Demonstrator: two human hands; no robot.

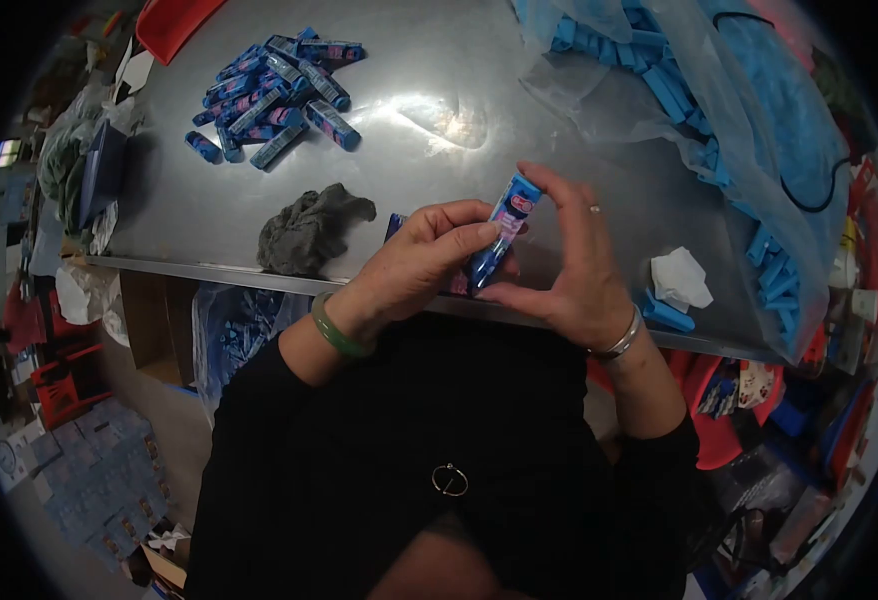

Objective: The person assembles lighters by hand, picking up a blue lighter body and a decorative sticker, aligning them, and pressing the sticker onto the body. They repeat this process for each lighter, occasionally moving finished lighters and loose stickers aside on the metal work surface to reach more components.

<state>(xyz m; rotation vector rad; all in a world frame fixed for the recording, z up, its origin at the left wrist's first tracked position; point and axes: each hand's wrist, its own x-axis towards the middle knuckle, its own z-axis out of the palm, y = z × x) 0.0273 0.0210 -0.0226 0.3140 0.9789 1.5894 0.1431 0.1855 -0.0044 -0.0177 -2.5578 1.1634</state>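
Observation:
A slim blue pack with a pink and dark printed label is held slanted over the table's front edge. My left hand pinches it, thumb on its printed face and fingers behind. My right hand spans its length, with the index finger at the top end and the thumb at the bottom end. Part of another dark blue printed piece shows beside my left hand; whether that hand holds it too is hidden. A crumpled grey cloth lies left of my left hand.
Similar printed packs form a pile at the back left of the metal table. At right, a clear plastic bag spills plain blue pieces. White crumpled paper and a blue piece lie near the front edge.

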